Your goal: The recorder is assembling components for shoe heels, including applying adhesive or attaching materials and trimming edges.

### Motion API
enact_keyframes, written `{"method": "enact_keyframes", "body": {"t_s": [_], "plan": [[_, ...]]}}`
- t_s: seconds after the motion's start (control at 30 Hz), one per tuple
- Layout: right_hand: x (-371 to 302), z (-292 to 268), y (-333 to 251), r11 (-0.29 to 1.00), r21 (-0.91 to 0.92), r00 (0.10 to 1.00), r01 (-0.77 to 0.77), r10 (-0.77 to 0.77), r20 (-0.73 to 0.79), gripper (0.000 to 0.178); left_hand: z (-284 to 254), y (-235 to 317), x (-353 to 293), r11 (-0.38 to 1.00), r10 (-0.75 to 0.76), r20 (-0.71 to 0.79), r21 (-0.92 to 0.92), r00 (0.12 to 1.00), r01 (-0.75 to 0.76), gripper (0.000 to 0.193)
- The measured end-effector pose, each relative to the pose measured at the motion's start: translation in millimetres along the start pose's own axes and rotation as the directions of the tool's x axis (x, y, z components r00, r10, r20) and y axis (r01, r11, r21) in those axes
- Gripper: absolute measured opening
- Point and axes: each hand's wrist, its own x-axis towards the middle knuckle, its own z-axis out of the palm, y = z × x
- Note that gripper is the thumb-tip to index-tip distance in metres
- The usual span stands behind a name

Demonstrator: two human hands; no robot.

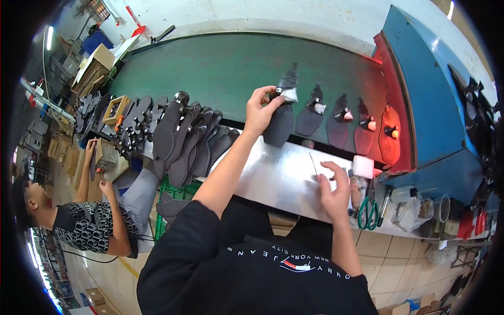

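Observation:
My left hand (261,109) is closed on the strap end of a dark sandal (279,125), over the near edge of the green belt. White padding sits under its strap, and its front end looks blurred. Lower right, above the shiny metal table (283,176), my right hand (336,191) is closed with a thin, stick-like tool (313,161) between its fingers. To the right of the left hand, several similar sandals (308,122) lie in a row on the belt, the farthest one lit red.
A green conveyor belt (210,63) leads into a blue machine (420,58). Piled sandals (181,136) crowd the left. Right of my right hand are a white block (363,166), green-handled scissors (368,212) and a clear cup (442,206). At left, a co-worker (94,226) handles a sole.

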Motion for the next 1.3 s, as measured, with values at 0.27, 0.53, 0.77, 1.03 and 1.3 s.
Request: {"method": "enact_keyframes", "body": {"t_s": [0.27, 0.53, 0.77, 1.03, 1.3], "plan": [[3.2, 33.5, -34.8, 0.306, 0.897, 0.942, -0.319, -0.004, 0.337, 0.053, -31.9, 78.8, -172.5, 0.716, -0.196, 0.577, -0.468, 0.793, 0.518, 0.021], [-15.8, 1.9, -33.1, 0.435, 0.810, 0.905, -0.392, 0.026, 0.424, 0.027, -62.7, 65.6, -199.1, 0.642, -0.357, 0.538, -0.452, 0.763, 0.619, 0.031], [-61.5, 5.5, -50.9, 0.907, 0.386, 0.959, -0.167, 0.058, 0.279, 0.043, -73.0, 65.2, -215.0, 0.638, -0.343, 0.490, -0.504, 0.801, 0.582, 0.032], [-76.1, 11.8, -61.2, 0.962, 0.273, 0.986, 0.017, -0.061, 0.154, 0.047, -68.3, 75.1, -216.6, 0.631, -0.368, 0.463, -0.512, 0.806, 0.583, 0.032], [-80.1, 12.8, -59.1, 0.957, 0.291, 0.987, 0.007, -0.053, 0.153, 0.044, -66.5, 77.4, -220.0, 0.631, -0.359, 0.466, -0.518, 0.809, 0.578, 0.032]]}}
